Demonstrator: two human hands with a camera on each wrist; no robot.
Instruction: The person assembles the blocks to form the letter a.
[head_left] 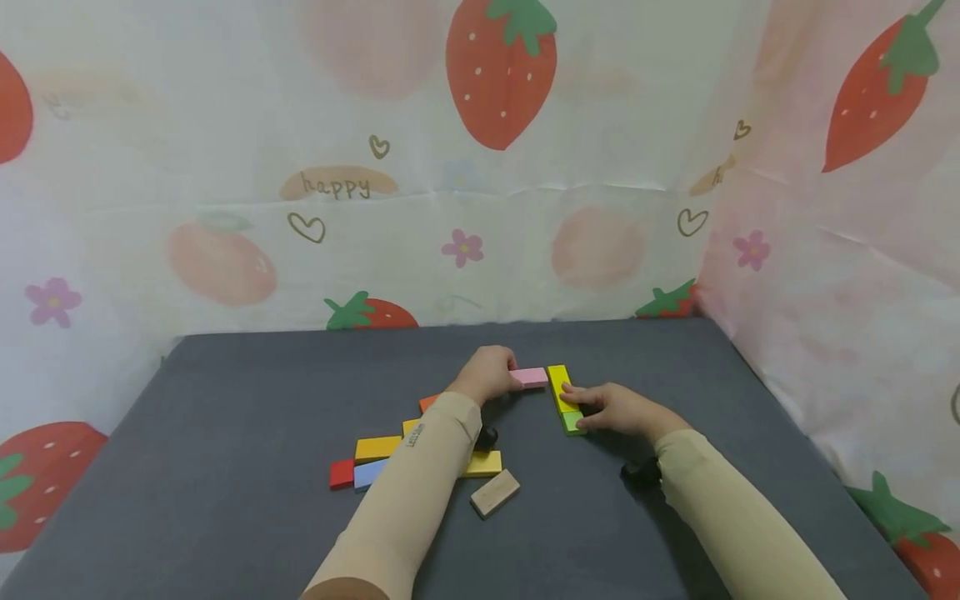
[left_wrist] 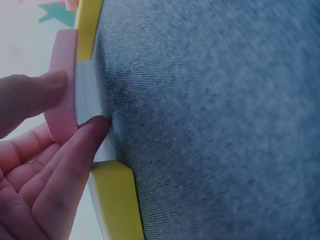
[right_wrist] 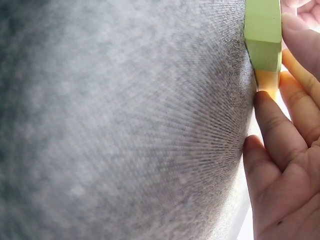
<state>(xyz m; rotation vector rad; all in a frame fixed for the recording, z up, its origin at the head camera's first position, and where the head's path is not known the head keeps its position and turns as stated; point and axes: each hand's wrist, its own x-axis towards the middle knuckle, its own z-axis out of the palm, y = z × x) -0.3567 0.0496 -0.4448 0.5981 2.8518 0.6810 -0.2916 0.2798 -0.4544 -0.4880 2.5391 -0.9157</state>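
Note:
My left hand (head_left: 483, 377) pinches a pink block (head_left: 531, 378) between thumb and fingers near the back of the table. In the left wrist view the thumb lies on the broad face of the pink block (left_wrist: 63, 105). Just right of it, a long yellow block (head_left: 558, 388) and a light green block (head_left: 573, 423) lie end to end in a line. My right hand (head_left: 622, 410) rests at their right side, fingers extended, touching the yellow block and the green one. The right wrist view shows the green block (right_wrist: 262, 22) close to the thumb.
Left of and partly behind the left forearm lie a red block (head_left: 342, 473), a blue block (head_left: 370, 476), an orange-yellow block (head_left: 377, 450), an orange block (head_left: 427, 403) and a pale yellow block (head_left: 484, 464). A plain wooden block (head_left: 495, 493) lies nearer me on the grey table (head_left: 225, 467).

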